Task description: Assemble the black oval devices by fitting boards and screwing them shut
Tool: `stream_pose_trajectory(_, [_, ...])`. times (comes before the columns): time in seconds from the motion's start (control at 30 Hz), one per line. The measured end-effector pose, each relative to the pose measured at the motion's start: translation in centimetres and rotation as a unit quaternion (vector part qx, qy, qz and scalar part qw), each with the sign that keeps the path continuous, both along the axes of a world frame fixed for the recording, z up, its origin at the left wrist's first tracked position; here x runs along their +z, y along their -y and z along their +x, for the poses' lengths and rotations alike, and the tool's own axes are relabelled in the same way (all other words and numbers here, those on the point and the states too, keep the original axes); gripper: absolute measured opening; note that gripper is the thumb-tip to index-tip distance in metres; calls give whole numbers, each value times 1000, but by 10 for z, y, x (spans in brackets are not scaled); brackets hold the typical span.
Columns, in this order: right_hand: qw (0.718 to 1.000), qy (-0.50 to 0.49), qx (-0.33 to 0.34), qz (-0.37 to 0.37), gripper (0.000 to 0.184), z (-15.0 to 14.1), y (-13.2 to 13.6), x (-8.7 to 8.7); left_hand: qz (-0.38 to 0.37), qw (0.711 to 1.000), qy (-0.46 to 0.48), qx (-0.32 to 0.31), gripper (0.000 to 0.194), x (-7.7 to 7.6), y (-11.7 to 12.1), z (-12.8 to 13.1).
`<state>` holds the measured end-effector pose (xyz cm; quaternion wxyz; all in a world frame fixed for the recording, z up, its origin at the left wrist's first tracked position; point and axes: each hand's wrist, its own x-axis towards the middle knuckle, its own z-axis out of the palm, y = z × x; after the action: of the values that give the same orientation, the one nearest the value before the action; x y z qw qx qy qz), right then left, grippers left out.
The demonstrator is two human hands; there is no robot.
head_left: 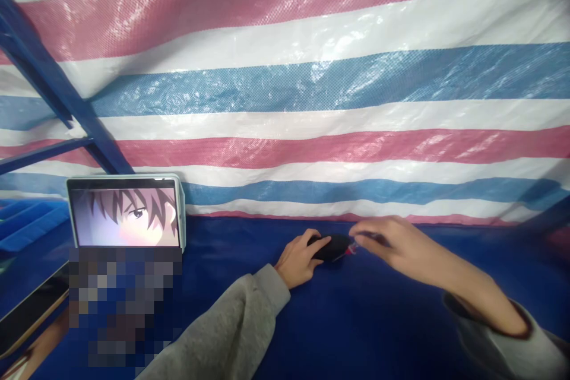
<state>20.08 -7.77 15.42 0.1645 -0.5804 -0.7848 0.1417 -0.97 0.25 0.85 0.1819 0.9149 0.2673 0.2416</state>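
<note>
My left hand (303,258) rests on the blue surface, its fingers over the left end of a small black rounded object (333,247). That object looks a little like a computer mouse, but its kind is not clear. A small red and whitish bit (351,248) shows at its right end. Just above that bit is my right hand (385,243), with thumb and forefinger brought close together. Something thin and dark lies between these fingers, too blurred to name.
A tablet (127,214) in a pale case stands at the left, playing a cartoon. Before it is a pixelated patch. A dark flat device (33,309) lies lower left, near a blue tray (35,225). Striped plastic sheeting (285,89) and a blue metal frame (57,80) stand behind.
</note>
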Motion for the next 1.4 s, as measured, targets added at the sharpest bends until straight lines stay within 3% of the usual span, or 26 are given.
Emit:
stream_pose_trajectory(0.2, [994,5,104,-38,20,-3,6,-39,-67,995,71,27,38,1,-4,-2])
stream_pose_trajectory(0.4, [990,101,62,-70,18,-13,8,-81,-68,993,85,36,28,-1,-9,0])
stream_pose_trajectory(0.6, [984,133,70,-100,17,-22,17,-93,-27,997,30,59,26,-4,-8,4])
stream_pose_trajectory(0.7, [994,82,53,-39,6,-22,15,-93,-6,998,14,59,28,-5,-7,6])
stream_pose_trajectory(0.87, [986,-8,-63,154,27,-23,2,-119,1,998,22,55,29,-5,-6,3])
stream_pose_trajectory(1.03, [982,-64,-102,148,35,-24,-6,-154,10,995,77,64,20,-3,-5,-2])
stream_pose_trajectory(1.4, [978,-123,-111,125,36,-26,-5,-157,42,994,87,42,18,-8,-5,-5])
